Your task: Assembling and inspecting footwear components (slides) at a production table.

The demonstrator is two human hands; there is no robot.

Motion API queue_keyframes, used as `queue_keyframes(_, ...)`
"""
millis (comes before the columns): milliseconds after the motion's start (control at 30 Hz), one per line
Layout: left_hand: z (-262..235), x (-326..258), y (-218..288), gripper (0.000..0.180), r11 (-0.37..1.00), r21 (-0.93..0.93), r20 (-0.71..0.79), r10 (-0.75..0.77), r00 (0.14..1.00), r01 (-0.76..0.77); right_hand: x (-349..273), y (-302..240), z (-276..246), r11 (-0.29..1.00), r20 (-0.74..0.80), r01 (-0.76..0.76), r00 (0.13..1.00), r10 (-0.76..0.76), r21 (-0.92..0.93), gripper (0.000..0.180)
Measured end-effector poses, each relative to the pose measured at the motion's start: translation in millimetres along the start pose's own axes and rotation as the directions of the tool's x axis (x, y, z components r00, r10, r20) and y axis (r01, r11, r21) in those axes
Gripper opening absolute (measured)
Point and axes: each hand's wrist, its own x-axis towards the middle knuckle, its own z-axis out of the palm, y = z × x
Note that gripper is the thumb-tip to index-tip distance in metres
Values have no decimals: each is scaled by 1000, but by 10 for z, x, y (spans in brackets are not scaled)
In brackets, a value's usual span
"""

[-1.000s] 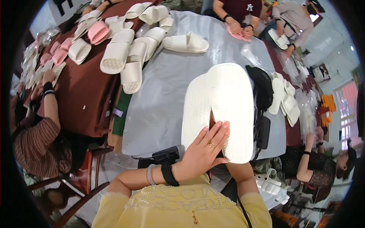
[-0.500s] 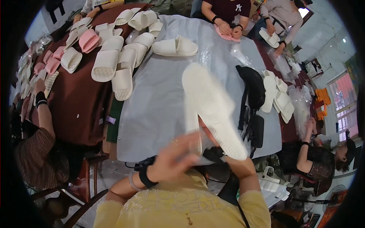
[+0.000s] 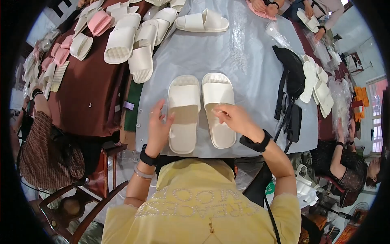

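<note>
Two white slide slippers lie side by side in front of me on the grey sheet, soles down and toes pointing away. My left hand (image 3: 159,129) hovers at the outer edge of the left slipper (image 3: 183,132), fingers apart, holding nothing. Over the right slipper (image 3: 221,136), just below its strap, is my right hand (image 3: 235,119). Its fingers are loosely bent and a little apart, with nothing visible in them. I cannot tell whether its fingertips touch the slipper.
A single white slipper (image 3: 202,21) lies farther back on the grey sheet (image 3: 162,87). White and pink slippers crowd the brown-covered table (image 3: 79,95) at left. A black bag (image 3: 291,75) and more white slippers (image 3: 323,91) are at right. Other people work around the tables.
The white slippers, held up and blurred before, now lie flat as a pair on the sheet. My hands have moved apart to either side, and the view has shifted.
</note>
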Motion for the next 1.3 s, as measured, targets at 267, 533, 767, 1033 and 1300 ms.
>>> queue_keyframes(267, -12, 143, -91, 44, 934, 355, 64, 26, 998, -47, -131, 98, -113, 870, -444, -104, 885, -139, -481, 35)
queue_keyframes(533, -24, 88, 149, 34, 968, 216, 134, 99, 986, -127, 34, 416, -156, 825, -283, -67, 952, -115, -561, 48)
queue_keyframes(767, -597, 350, 842, 37, 990, -81, 167, 128, 977, -116, -673, 159, -1377, 749, -498, 105, 805, 322, 654, 25)
queue_keyframes(1033, -1058, 1754, 838, 76, 655, 713, -243, 565, 788, -250, -1178, 1793, -3712, 676, -715, 451, 679, 164, 583, 22)
queue_keyframes(1300, -942, 2225, 573, 113, 563, 767, -405, 54, 913, 307, -1704, 3422, -4159, 705, -687, 180, 481, 545, 686, 24)
